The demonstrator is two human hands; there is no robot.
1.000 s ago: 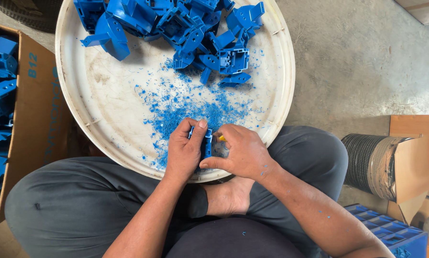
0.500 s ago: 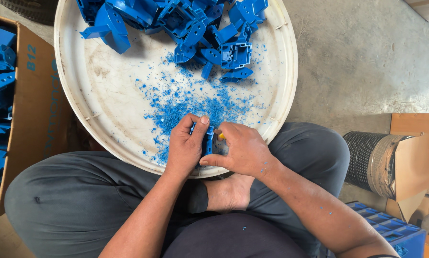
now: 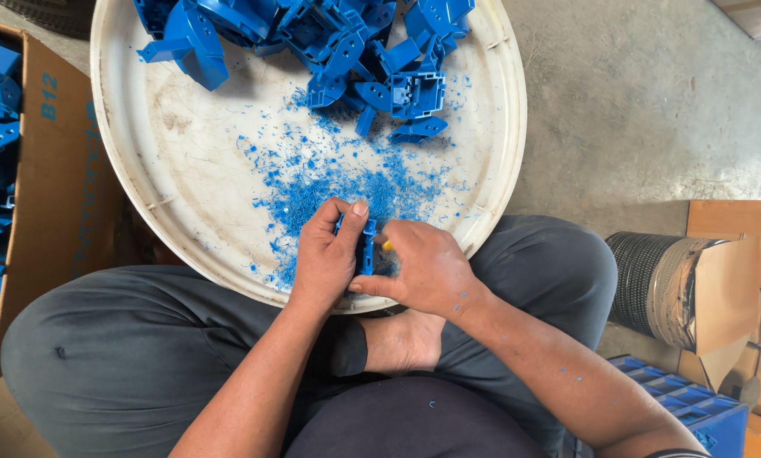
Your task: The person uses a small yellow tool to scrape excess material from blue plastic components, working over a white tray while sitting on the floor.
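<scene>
Barely anything has shifted since the earlier frame; both hands sit in the same spot at the near edge of the tray. The small blue plastic part [image 3: 365, 248] stands upright between them, over the tray's near rim. Left hand [image 3: 325, 259] wraps it with fingers and thumb closed on it. Right hand [image 3: 423, 270] is curled shut beside it, with something yellow [image 3: 387, 245] poking out. Blue shavings [image 3: 346, 182] litter the white round tray [image 3: 177, 170], more blue parts [image 3: 329, 34] are piled at the far side, and a cardboard box [image 3: 33, 170] sits left.
</scene>
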